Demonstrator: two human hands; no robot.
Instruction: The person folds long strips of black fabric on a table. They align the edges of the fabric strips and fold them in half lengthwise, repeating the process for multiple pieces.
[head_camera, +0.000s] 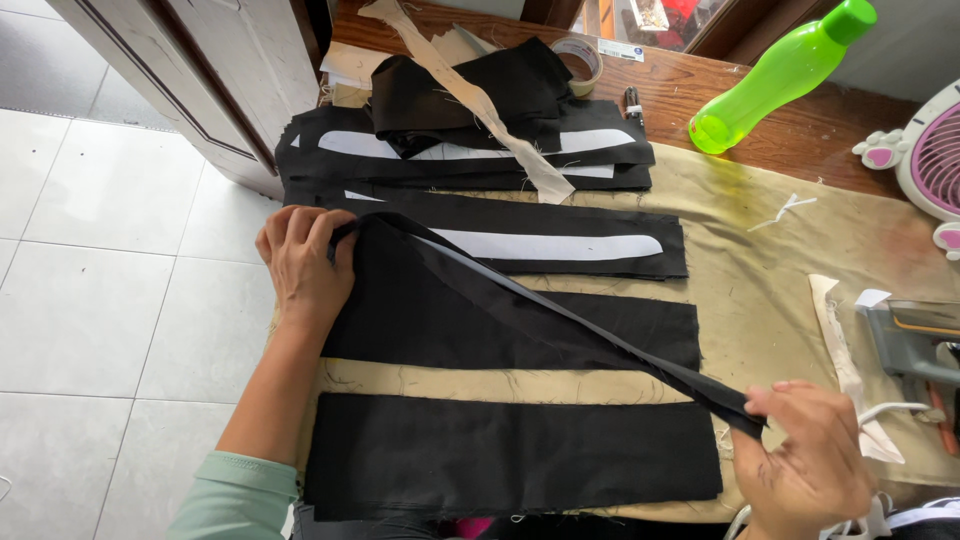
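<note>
Strip: a long, narrow black strip (560, 320) of cloth runs from 10 o'clock to 4 o'clock across the table, lifted between your two hands.
Left hand: your left hand (305, 265) is closed loosely over the strip's far end at 9 o'clock, fingers curled around the fold.
Right hand: your right hand (810, 460) pinches the near end at 4 o'clock between thumb and fingertips.
Handling: it looks light and limp, sagging and twisting along its length; the cut edges look frayed, so it probably pulls out of shape easily. The ends are the best places to grip.
Below: two wide black panels (510, 455) lie flat under the strip, one near you at 6 o'clock.
Stack: more black pieces with white liners (550, 245) sit at 12 o'clock.
Surface: a tan cover (760, 250) lies over a wooden table (800, 130), wrinkled and dotted with threads.
Room: a green bottle (775, 75) at 1 o'clock, a pink fan (935, 160) at 2 o'clock, an iron (915, 335) at 3 o'clock, white floor tiles (110, 250) at left.
</note>
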